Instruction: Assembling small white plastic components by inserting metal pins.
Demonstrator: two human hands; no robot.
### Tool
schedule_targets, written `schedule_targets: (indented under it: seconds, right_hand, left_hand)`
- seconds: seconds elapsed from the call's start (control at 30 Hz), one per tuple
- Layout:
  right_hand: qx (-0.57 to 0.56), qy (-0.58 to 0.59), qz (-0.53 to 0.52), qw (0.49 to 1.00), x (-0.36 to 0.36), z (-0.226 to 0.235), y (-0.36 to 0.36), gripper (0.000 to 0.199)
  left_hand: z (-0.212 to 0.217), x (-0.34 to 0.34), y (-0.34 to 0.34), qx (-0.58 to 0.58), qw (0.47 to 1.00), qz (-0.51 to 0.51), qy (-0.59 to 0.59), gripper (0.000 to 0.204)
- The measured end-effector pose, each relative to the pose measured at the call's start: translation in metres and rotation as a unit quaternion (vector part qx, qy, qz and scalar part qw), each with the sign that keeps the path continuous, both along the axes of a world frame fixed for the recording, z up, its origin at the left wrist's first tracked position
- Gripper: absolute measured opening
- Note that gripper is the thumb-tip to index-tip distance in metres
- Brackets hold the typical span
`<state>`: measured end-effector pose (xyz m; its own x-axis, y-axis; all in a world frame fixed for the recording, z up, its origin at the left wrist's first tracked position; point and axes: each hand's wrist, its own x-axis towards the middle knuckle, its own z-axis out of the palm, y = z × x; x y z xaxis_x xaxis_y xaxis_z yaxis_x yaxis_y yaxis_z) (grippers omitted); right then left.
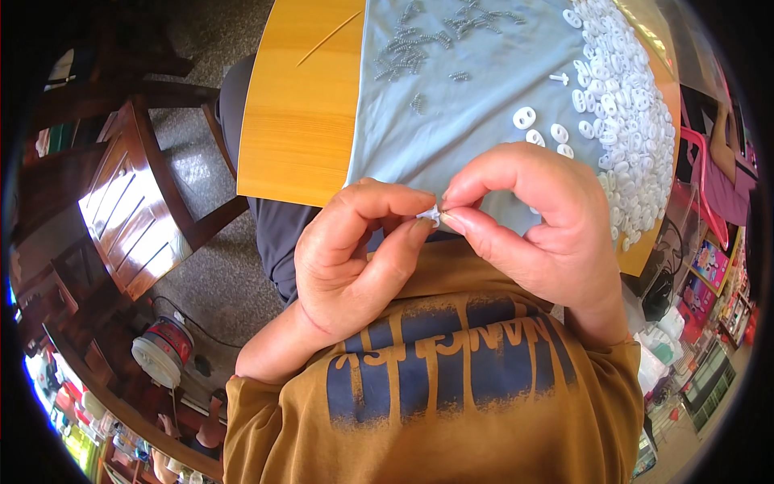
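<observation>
My left hand [363,242] pinches a small white plastic piece [432,214] between thumb and fingertips, close in front of my chest. My right hand [536,214] meets it there, its thumb and forefinger closed on the piece's other end. What else may sit between those fingertips is too small to make out. Beyond my hands, several loose white oval pieces with two holes [525,118] lie on a pale blue cloth [459,121]. A lone white stemmed piece [559,78] lies near them. Small metal coil springs [403,56] are scattered at the far side.
A big heap of white plastic pieces [633,121] covers the table's right side. On the bare wood of the table [298,121] lies a thin stick [329,37]. A wooden chair [133,202] and a round tub [161,352] stand on the left. Another person [730,161] is at the right edge.
</observation>
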<state>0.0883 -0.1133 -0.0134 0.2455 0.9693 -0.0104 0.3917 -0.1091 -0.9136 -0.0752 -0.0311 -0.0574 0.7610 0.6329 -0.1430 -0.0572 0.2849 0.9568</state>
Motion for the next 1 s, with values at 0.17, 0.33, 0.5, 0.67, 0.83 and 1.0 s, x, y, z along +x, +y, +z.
schedule_targets:
  seconds: [0.17, 0.33, 0.5, 0.67, 0.83, 1.0]
  right_hand:
    - [0.026, -0.055, 0.019, 0.998, 0.0, -0.002, 0.0, 0.014]
    - [0.021, -0.047, 0.009, 0.999, -0.002, 0.0, 0.002, 0.014]
    - [0.01, -0.007, -0.012, 1.0, -0.006, -0.003, -0.001, 0.015]
    - [0.034, 0.021, -0.01, 0.999, -0.008, -0.005, -0.005, 0.02]
    - [0.052, -0.024, -0.014, 0.998, -0.01, -0.007, -0.005, 0.02]
    - [0.062, -0.041, -0.022, 0.997, -0.011, -0.009, -0.006, 0.019]
  left_hand:
    - [-0.001, 0.002, -0.001, 0.084, 0.996, 0.005, 0.015, 0.02]
    - [-0.004, 0.0, 0.0, 0.142, 0.99, -0.001, 0.007, 0.021]
    - [-0.008, -0.004, 0.001, -0.007, 0.999, -0.001, -0.035, 0.02]
    - [-0.006, -0.002, 0.0, -0.058, 0.997, 0.005, -0.05, 0.02]
    - [-0.007, -0.003, -0.001, -0.069, 0.996, 0.01, -0.057, 0.021]
    - [-0.01, -0.004, 0.0, 0.011, 0.998, -0.003, -0.055, 0.021]
